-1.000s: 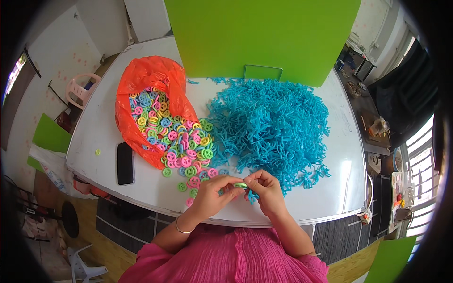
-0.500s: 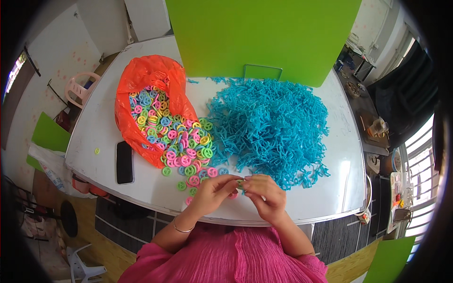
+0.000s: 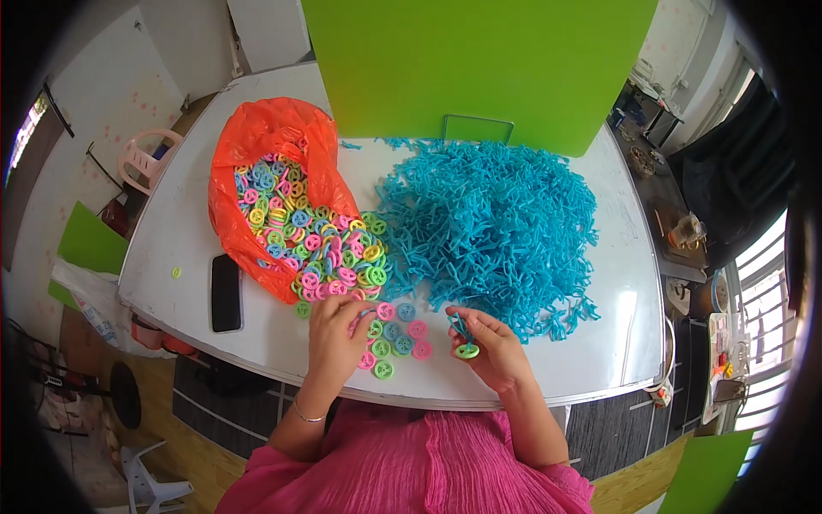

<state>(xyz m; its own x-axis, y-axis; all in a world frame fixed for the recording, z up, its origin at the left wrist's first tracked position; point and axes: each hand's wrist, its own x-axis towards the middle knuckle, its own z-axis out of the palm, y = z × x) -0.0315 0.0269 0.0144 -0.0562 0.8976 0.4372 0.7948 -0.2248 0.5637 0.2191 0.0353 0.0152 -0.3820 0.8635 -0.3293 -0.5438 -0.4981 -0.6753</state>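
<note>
My right hand pinches a blue forked plastic piece near the table's front edge. A green spoked wheel sits at the lower end of that piece. My left hand is down among the loose small plastic wheels, its fingers curled together. Pink and green show at its fingertips, but the fingers partly hide what they touch. Between the hands lie several flat wheels, among them a pink wheel, a blue wheel and a green wheel.
A red plastic bag spills many coloured wheels at the left. A large heap of blue forked pieces covers the middle right. A phone lies left of the bag. Behind the heap stands a green board with a wire handle.
My hands have moved apart from their joint hold on a green wheel. The right keeps the blue piece with that wheel; the left has shifted left to the loose wheels.
</note>
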